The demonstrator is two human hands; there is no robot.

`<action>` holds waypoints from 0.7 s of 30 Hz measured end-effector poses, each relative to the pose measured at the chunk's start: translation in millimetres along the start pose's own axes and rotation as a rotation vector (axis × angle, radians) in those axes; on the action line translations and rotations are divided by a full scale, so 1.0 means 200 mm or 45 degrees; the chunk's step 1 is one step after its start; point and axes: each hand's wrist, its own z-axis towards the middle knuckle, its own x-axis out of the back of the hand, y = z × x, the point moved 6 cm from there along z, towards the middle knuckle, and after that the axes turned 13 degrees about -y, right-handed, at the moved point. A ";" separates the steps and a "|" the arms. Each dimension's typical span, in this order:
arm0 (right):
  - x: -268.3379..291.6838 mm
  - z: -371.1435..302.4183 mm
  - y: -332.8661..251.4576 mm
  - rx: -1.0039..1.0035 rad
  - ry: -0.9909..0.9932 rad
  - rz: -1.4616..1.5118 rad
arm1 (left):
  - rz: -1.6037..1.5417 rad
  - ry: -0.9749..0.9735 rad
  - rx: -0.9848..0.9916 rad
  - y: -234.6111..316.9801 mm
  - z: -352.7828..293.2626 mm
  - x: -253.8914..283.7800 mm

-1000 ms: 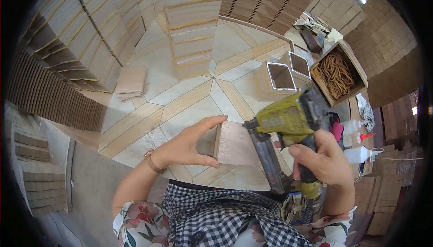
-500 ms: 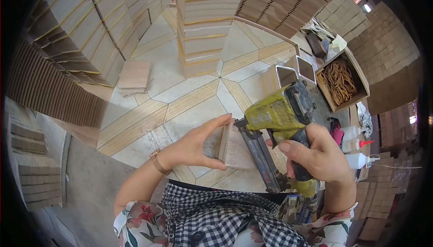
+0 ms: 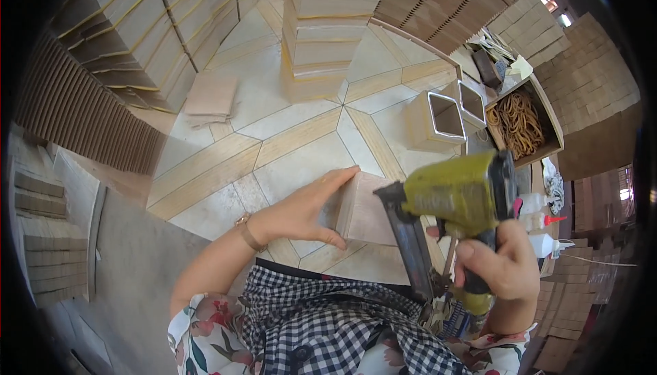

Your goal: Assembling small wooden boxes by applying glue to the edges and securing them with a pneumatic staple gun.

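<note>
My left hand (image 3: 294, 219) steadies a small light wooden box (image 3: 367, 212) by its left side, thumb at the near corner and fingers along the far one. In my right hand (image 3: 508, 265) is a worn yellow-green nail gun (image 3: 448, 194), gripped around its dark handle. The gun's nose overlaps the box's far right part in the picture; whether they touch I cannot tell. Its slanting magazine covers the box's right side.
Two open wooden boxes (image 3: 446, 118) stand ahead to the right, beside a bin of brown rubber bands (image 3: 517, 125). White glue bottles (image 3: 544, 245) are at the right. Thin panels (image 3: 211, 98) lie at far left. Tall banded stacks (image 3: 325, 33) rise behind.
The nail gun has moved right, off the box's left edge. The box looks turned a little, with more of its left side showing. My left hand stays on it.
</note>
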 end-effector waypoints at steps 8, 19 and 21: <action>-0.11 -0.09 0.12 -0.081 -0.141 -0.099 | 0.012 0.047 0.022 0.00 -0.02 -0.01; -0.14 -0.05 0.09 -0.002 -0.145 -0.354 | 0.047 0.096 0.024 -0.01 -0.01 -0.01; -0.13 -0.04 0.08 -0.043 -0.201 -0.460 | 0.078 0.116 0.020 -0.01 -0.01 0.00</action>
